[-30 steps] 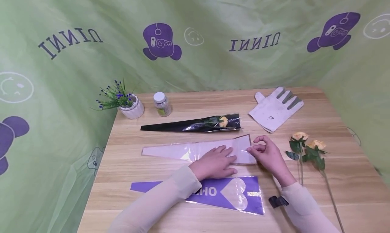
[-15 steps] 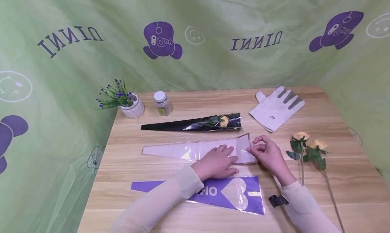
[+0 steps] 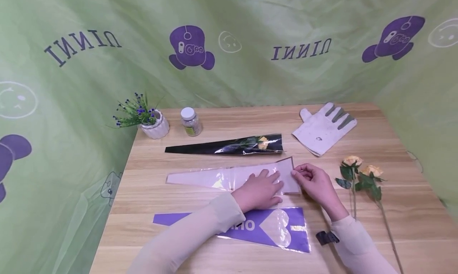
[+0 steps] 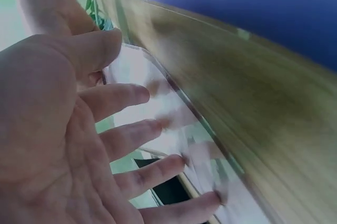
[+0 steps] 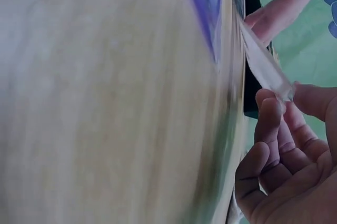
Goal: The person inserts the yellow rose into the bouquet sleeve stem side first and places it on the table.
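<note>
A white, tapering flower sleeve of clear film with a brown border lies across the middle of the table. My left hand rests on its wide half, palm down with fingers spread; the left wrist view shows those fingers straight, their tips at the film. At the sleeve's wide right end, my right hand pinches the edge between thumb and fingers. That end of the sleeve rises off the table in the right wrist view. Below, a purple sleeve with a clear heart window is partly covered by my left forearm.
Behind lies a black sleeve holding a yellow rose. Two loose roses lie at the right, near a white glove. A lidded jar and a potted plant stand at the back left.
My left hand has slid a little to the right along the white sleeve. The raised fingers of my right hand have drawn in toward the thumb at the sleeve's edge.
</note>
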A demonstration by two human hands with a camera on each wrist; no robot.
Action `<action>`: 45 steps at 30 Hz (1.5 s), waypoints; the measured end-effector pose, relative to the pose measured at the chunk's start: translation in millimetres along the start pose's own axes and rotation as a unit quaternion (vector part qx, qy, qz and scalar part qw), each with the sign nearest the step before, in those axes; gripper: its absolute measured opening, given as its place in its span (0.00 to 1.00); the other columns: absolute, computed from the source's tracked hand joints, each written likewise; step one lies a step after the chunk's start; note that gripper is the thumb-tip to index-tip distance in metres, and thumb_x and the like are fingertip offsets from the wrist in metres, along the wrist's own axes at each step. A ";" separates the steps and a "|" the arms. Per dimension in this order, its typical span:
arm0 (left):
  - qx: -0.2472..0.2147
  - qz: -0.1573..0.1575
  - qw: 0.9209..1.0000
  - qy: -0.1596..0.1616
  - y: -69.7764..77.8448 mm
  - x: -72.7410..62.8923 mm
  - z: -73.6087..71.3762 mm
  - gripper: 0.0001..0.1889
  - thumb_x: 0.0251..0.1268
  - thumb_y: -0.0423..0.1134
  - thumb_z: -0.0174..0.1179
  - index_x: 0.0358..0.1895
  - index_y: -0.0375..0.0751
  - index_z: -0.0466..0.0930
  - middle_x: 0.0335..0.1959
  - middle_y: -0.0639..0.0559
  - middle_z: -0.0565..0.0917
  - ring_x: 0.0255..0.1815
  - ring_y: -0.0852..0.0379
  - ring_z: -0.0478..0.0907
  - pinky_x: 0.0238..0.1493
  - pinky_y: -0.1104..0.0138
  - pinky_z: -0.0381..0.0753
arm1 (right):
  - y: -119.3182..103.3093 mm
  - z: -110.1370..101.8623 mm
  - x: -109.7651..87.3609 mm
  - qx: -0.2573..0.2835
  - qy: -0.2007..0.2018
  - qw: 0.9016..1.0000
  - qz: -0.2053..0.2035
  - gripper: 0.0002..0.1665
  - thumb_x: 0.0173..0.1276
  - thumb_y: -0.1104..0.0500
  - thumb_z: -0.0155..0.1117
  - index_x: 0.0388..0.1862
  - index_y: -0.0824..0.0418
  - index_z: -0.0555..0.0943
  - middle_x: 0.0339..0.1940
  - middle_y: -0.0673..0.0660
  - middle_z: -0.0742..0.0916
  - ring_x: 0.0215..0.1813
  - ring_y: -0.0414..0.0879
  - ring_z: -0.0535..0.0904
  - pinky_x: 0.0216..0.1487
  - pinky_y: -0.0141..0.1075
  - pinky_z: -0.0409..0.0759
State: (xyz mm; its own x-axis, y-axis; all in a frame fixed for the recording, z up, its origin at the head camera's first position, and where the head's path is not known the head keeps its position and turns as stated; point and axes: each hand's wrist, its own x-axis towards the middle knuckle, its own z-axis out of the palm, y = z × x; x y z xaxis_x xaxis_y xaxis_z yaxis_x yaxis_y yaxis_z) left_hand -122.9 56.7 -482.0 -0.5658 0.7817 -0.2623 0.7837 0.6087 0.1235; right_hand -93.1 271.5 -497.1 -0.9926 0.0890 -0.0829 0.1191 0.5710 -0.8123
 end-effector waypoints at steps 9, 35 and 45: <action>0.061 -0.002 0.998 -0.004 1.7 11.6 4.8 0.30 0.74 0.68 0.45 0.74 0.64 0.70 0.77 0.55 0.63 0.70 0.49 0.63 0.60 0.53 0.69 | -4.1 2.3 -7.6 -0.055 -0.019 0.997 -0.058 0.13 0.76 0.58 0.61 0.53 0.62 0.85 0.35 0.55 0.87 0.31 0.46 0.79 0.30 0.37 0.77; -0.301 -0.110 0.938 0.132 -19.1 44.7 5.9 0.07 0.68 0.52 0.65 0.38 0.61 0.91 0.31 0.72 0.80 0.38 0.62 0.71 0.40 0.69 0.69 | -6.2 5.7 -7.2 -0.043 -0.036 0.995 -0.088 0.17 0.69 0.71 0.58 0.53 0.64 0.86 0.46 0.58 0.88 0.33 0.45 0.79 0.32 0.36 0.77; -0.311 -0.113 0.935 0.128 -23.0 43.6 6.7 0.11 0.68 0.47 0.61 0.25 0.58 0.79 0.22 0.65 0.76 0.26 0.64 0.72 0.34 0.68 0.70 | 4.2 -28.4 -17.0 -0.031 -0.007 0.998 -0.063 0.19 0.77 0.58 0.61 0.62 0.62 0.81 0.48 0.60 0.88 0.42 0.53 0.84 0.37 0.35 0.80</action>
State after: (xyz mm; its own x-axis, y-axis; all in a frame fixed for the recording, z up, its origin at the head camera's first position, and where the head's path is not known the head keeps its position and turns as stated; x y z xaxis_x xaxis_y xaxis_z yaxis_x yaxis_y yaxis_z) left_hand -163.9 75.9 -502.7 -0.8046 0.5814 -0.1210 0.3807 0.6614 0.6462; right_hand -75.0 295.5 -482.7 -1.0000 0.0022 0.0090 -0.0057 0.6263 -0.7795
